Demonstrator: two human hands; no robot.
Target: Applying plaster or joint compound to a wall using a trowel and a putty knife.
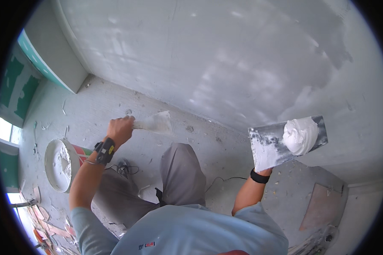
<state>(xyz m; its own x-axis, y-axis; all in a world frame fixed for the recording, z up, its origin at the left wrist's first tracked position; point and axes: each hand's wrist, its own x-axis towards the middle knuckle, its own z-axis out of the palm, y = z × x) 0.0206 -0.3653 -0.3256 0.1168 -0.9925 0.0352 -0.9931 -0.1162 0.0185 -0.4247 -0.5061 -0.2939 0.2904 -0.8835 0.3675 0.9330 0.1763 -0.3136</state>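
Observation:
My left hand (120, 131) is closed round the handle of a wide putty knife (157, 123). Its whitened, fan-shaped blade points right, above the floor and near the foot of the wall. To the right, my right hand (266, 171) holds up a flat steel plastering trowel (270, 146) from beneath; the plate hides most of my fingers. A thick mound of white putty (300, 136) sits on the trowel's right half, with white smears across its left half. Left of my left forearm stands a bucket (51, 180), its inside coated with white putty.
A grey wall (166, 55) rises ahead, with darker damp-looking patches toward the right. Green and grey boards (15, 91) stand at the left. Broken scraps (51, 229) litter the lower left. A thin cable (225, 177) crosses the floor, and a brownish panel (321, 206) lies at the right.

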